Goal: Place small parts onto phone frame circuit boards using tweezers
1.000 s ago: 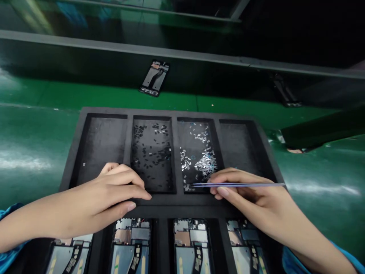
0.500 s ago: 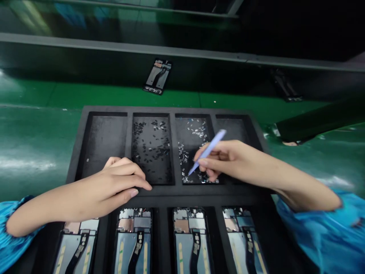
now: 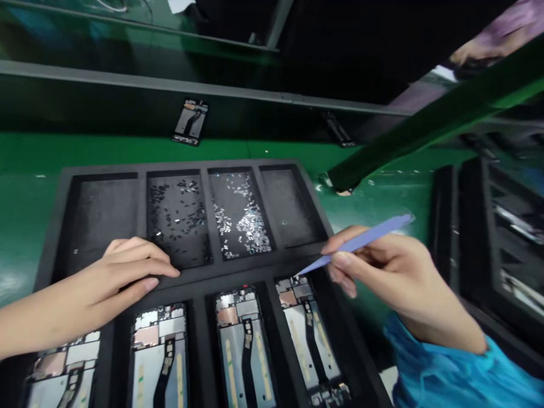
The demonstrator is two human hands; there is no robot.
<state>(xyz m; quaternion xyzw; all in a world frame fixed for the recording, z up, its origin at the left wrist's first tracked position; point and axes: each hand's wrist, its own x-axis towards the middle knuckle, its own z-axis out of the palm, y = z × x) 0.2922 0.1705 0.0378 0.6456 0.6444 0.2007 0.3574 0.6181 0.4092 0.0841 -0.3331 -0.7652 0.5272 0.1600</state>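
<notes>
My right hand (image 3: 382, 263) pinches lavender tweezers (image 3: 374, 231). Their point is at the top edge of the rightmost opened phone (image 3: 300, 334), where a tiny bright spot shows. Fingers stretched out, my left hand (image 3: 131, 275) rests on the black foam tray (image 3: 193, 279) and holds nothing. Small silver pieces (image 3: 253, 226) are scattered in the tray's third compartment, and small black pieces (image 3: 191, 209) in the second. Three other opened phones lie in the front slots, among them one beside the rightmost phone (image 3: 238, 345) and one below my left hand (image 3: 148, 362).
On the green surface behind the tray lie a phone part (image 3: 191, 122) and another (image 3: 339, 129). A dark green post (image 3: 408, 133) slants up at the right. Beyond it stand more black trays (image 3: 471, 226). Part of another person shows at the upper right (image 3: 505, 34).
The tweezers have moved from the silver pieces' compartment to the top of the rightmost phone. My left hand stays on the tray. The view has swung right.
</notes>
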